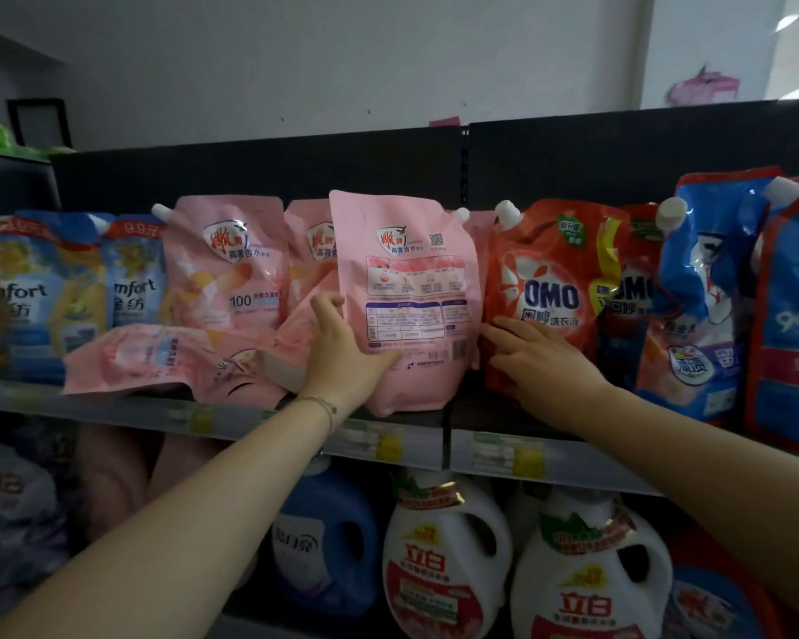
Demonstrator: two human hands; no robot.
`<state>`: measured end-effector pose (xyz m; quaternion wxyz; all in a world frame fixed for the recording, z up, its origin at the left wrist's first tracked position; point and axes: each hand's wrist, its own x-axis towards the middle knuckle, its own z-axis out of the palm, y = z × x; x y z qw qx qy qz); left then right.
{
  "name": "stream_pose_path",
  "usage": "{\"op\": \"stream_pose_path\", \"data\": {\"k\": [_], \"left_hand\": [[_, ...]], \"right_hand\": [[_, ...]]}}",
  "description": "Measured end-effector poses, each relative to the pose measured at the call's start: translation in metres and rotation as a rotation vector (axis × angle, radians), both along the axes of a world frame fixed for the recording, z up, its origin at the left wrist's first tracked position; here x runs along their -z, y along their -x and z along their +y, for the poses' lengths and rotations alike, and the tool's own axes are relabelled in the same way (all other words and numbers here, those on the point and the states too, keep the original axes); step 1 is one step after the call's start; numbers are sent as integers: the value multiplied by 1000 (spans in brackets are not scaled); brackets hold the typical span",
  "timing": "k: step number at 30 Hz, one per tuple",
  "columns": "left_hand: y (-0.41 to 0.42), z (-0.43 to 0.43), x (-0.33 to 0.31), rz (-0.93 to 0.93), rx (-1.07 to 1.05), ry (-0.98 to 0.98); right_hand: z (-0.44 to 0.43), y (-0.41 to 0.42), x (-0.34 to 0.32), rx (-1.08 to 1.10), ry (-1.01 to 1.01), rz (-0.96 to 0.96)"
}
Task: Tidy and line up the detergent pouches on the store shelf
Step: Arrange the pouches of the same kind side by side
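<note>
the left hand (pixel 342 352) curls round the lower left edge of a pink pouch (pixel 407 297), which stands upright on the shelf (pixel 476 408) with its back label outward. just right of that pouch the right hand (pixel 540 357) lies with fingers straight, seemingly touching a red omo pouch (pixel 545 288). left of the pink pouch a fallen pouch (pixel 158 357) lies flat. below it stand white jugs (pixel 444 560).

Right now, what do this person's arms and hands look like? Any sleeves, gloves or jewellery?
Both forearms are bare as far as the view shows, with no sleeves and no gloves. The left hand has a thin, pale chain bracelet at its wrist. The right hand shows no ring, watch or band.
</note>
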<state>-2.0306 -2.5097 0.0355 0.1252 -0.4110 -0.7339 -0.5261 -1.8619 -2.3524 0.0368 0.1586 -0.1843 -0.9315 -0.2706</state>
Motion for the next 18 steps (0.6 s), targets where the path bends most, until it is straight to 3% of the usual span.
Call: {"op": "stream_pose_path", "data": {"k": [6,9,13,18], "left_hand": [[33,6,-4,-220,196,-38],[46,11,1,-335,420,0],[50,21,7,-219,422,-25],[35,23,13,18,298,-64]], "right_hand": [[-11,-8,-3,165,56,-18],[-32,1,-1,119,202,142],[-67,31,-2,-25,648,395],[-90,58,-12,-91,968,569]]}}
